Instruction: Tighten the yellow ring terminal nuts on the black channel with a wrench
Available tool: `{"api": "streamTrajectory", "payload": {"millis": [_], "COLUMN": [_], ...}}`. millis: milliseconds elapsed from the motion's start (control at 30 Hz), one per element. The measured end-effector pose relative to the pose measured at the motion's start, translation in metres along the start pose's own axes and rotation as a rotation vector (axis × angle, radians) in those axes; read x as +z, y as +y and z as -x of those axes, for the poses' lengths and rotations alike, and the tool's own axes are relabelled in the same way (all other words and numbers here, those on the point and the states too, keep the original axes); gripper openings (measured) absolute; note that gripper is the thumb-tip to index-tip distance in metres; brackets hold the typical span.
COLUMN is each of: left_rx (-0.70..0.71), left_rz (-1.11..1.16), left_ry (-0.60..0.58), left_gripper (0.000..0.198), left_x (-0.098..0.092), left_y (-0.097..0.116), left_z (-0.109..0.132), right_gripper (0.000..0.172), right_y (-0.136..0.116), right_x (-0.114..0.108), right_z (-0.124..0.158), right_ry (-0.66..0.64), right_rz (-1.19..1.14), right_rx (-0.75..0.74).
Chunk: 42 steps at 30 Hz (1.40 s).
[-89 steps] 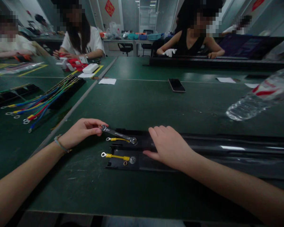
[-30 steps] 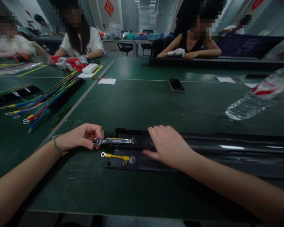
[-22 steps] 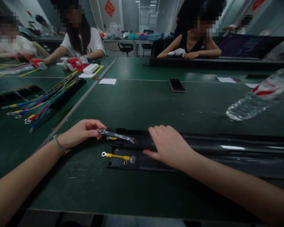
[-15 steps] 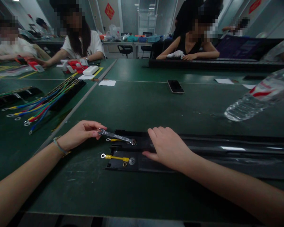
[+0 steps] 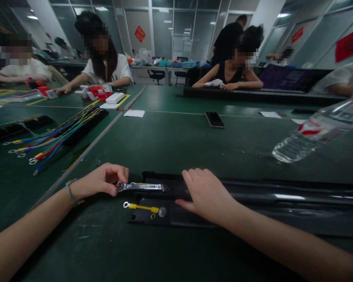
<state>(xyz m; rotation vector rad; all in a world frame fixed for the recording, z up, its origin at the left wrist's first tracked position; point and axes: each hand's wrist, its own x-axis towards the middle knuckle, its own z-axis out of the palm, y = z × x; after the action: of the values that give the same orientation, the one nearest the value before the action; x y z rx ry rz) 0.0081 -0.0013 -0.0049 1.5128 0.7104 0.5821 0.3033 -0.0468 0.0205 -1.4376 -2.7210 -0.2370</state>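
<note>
My left hand (image 5: pixel 107 179) pinches one end of a silver combination wrench (image 5: pixel 142 187). Its ring end lies over the upper black panel's left end, where a yellow wire is mostly hidden beneath the wrench. My right hand (image 5: pixel 204 196) rests flat on the long black panels (image 5: pixel 264 199), thumb apart from the fingers, holding nothing. On the nearer panel lies a short yellow wire (image 5: pixel 145 207) with a ring terminal sticking out past the edge. A round washer-like fastener (image 5: pixel 162 212) and a small brass nut (image 5: pixel 153 216) sit by the wire's right end.
A clear water bottle (image 5: pixel 294 143) lies at the right, and a phone (image 5: pixel 214 119) farther back. Bundled coloured wires with ring terminals (image 5: pixel 55 137) occupy the left. Several people work across the green table (image 5: pixel 170 145); a red and white object (image 5: pixel 97 93) stands near one.
My left hand has swung its end of the wrench toward me, so the wrench now lies nearly level across the view. My right hand stays on the panels. The camera has tilted up slightly.
</note>
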Motion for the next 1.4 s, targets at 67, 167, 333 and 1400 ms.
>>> {"api": "streamTrajectory", "payload": {"millis": [67, 167, 333, 1400], "left_rx": [-0.015, -0.024, 0.023, 0.068], "left_rz": [-0.010, -0.031, -0.053, -0.051], "left_ry": [-0.009, -0.001, 0.071, -0.012], "left_gripper": [0.030, 0.031, 0.026, 0.029], "left_x": [0.0010, 0.0013, -0.0005, -0.0003], "left_y": [0.0007, 0.0015, 0.0024, -0.0026], "left_z": [0.0002, -0.0002, -0.0022, -0.0007], "right_gripper": [0.050, 0.050, 0.049, 0.051], "right_y": [0.0000, 0.0002, -0.0005, 0.0000], "right_x": [0.0002, -0.0001, -0.0016, 0.0016], "right_z": [0.0004, 0.0006, 0.0003, 0.0005], "right_ry": [0.005, 0.015, 0.015, 0.020], "right_rz": [-0.003, -0.005, -0.003, -0.013], "right_rx": [0.002, 0.003, 0.007, 0.001]}}
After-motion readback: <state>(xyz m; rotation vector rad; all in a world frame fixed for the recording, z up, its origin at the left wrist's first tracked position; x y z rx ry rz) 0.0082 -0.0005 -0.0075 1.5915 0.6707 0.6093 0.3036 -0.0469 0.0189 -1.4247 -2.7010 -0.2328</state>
